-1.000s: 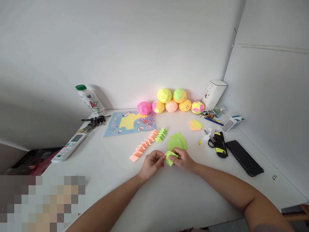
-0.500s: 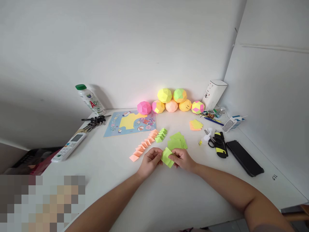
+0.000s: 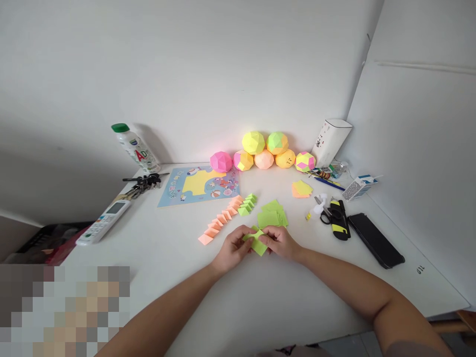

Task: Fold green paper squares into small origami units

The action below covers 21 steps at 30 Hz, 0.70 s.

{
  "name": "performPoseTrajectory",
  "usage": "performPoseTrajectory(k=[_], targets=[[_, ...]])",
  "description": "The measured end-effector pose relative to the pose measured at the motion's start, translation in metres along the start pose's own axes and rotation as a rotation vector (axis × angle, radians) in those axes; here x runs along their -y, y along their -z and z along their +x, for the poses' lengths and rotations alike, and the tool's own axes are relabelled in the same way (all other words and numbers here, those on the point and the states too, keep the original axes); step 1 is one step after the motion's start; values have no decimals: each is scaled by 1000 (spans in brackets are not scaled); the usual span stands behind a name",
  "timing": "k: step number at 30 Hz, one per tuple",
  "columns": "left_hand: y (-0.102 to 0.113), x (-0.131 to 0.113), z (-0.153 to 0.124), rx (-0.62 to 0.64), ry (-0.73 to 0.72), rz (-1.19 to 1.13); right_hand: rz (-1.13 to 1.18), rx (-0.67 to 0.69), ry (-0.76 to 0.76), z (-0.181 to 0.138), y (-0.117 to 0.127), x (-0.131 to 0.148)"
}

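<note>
Both hands pinch one small green paper square [image 3: 258,243] just above the white table [image 3: 178,258]. My left hand [image 3: 233,249] grips its left edge and my right hand [image 3: 280,242] its right edge, with the paper partly folded between the fingers. Right behind it lies a loose stack of green squares [image 3: 271,216]. A row of folded orange pieces [image 3: 219,221] and folded green pieces [image 3: 247,204] runs diagonally to the left of that stack.
Several faceted paper balls [image 3: 264,151] line the wall. Black-and-yellow scissors [image 3: 335,220], a phone [image 3: 375,240] and a small carton [image 3: 359,187] lie right. A sticker sheet [image 3: 199,185], keys [image 3: 143,182], a remote [image 3: 102,223] and a bottle [image 3: 136,148] lie left.
The green paper was turned and folded between my fingers, from a flat face toward me to a lower, folded shape. The view shifted slightly downward.
</note>
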<state>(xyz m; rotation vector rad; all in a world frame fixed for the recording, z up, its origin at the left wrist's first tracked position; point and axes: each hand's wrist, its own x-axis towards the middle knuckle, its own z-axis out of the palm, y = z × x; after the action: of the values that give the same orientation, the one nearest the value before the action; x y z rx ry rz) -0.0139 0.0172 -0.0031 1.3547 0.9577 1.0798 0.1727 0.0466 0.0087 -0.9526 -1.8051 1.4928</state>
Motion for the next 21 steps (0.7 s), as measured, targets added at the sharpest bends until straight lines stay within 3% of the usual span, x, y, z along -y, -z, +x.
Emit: performPoseTrajectory(k=[7,12,21], targets=[[6,-3,3,77,-73,-48,42,-32,-38,1,-1,1],[7,-8,4,84,-37,-87,66,-44,-70,2,0,-1],[3,1,4,-23,25,-3,81,-93,-61,1,-1,-1]])
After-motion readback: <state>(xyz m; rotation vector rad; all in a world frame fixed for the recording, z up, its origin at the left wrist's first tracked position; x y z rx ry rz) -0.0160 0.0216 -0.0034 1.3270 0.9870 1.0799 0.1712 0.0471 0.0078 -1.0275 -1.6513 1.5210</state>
